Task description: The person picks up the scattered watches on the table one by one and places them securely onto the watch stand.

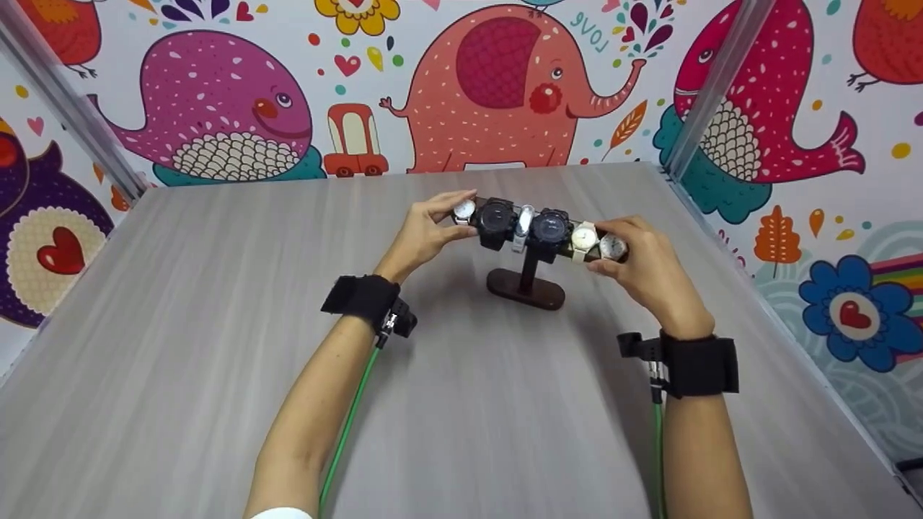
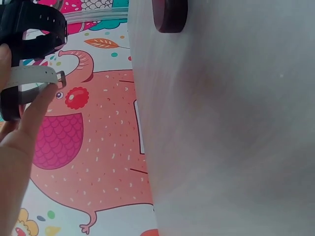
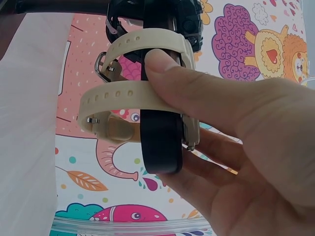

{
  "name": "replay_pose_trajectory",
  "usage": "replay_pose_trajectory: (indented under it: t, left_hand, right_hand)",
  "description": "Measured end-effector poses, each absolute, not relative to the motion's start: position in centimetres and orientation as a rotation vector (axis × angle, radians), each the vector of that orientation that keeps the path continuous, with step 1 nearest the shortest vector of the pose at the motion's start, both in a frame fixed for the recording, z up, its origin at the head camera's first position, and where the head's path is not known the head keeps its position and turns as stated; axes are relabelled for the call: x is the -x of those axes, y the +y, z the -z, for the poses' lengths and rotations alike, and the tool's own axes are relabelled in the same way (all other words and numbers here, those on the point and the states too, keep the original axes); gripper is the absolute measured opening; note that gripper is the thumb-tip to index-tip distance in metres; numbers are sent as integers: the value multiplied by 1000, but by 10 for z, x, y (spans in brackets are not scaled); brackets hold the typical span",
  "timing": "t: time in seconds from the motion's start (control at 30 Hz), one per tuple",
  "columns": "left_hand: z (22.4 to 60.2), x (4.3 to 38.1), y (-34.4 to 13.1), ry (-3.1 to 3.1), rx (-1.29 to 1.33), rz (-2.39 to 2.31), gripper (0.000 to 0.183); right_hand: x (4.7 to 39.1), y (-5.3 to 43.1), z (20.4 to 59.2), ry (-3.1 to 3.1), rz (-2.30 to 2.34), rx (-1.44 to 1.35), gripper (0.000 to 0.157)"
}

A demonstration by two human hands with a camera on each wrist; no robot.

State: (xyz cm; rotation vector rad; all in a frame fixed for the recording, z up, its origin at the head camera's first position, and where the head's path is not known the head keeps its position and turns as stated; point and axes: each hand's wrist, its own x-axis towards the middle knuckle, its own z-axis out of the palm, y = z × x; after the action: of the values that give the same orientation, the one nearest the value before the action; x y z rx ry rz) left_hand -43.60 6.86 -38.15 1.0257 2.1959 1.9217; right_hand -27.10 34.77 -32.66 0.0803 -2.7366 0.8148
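Observation:
A dark wooden watch stand (image 1: pixel 530 275) carries a row of watches on its crossbar. My left hand (image 1: pixel 425 234) grips the bar's left end around a white-strapped watch (image 1: pixel 464 210); one finger touches its strap near the buckle in the left wrist view. At the other end, my right hand (image 1: pixel 652 263) holds the bar and the outermost cream-strapped watch (image 3: pixel 118 96), thumb on the bar, fingers behind. Beside it is another cream watch (image 1: pixel 584 236). Two bulky black watches (image 1: pixel 496 216) flank a silver one (image 1: pixel 523 229) mid-bar. Whether the base touches the table cannot be told.
The grey wood-grain table (image 1: pixel 180 360) spreads around the stand. Behind it rises a cartoon-printed wall (image 1: pixel 360 79), with clear strips (image 1: pixel 710 94) at the corners. Green cables (image 1: pixel 350 425) run from both wrist cameras along the forearms.

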Motion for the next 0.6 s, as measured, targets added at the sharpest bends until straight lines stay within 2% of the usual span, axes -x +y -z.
replay_pose_trajectory:
  t: [0.2,0.43,0.6]
  left_hand:
    - [383,436,78,2217,-1002,-1938,61]
    - [386,435,128,2136,-1080,-1845,70]
    - [386,432,132,2139,-1049,-1844,73]
  right_hand:
    - [276,359,328,-2750,-814,-105,51]
    - [248,396,331,-2740,-758,19,51]
    - [244,403,333,-2747,-757,43,52]
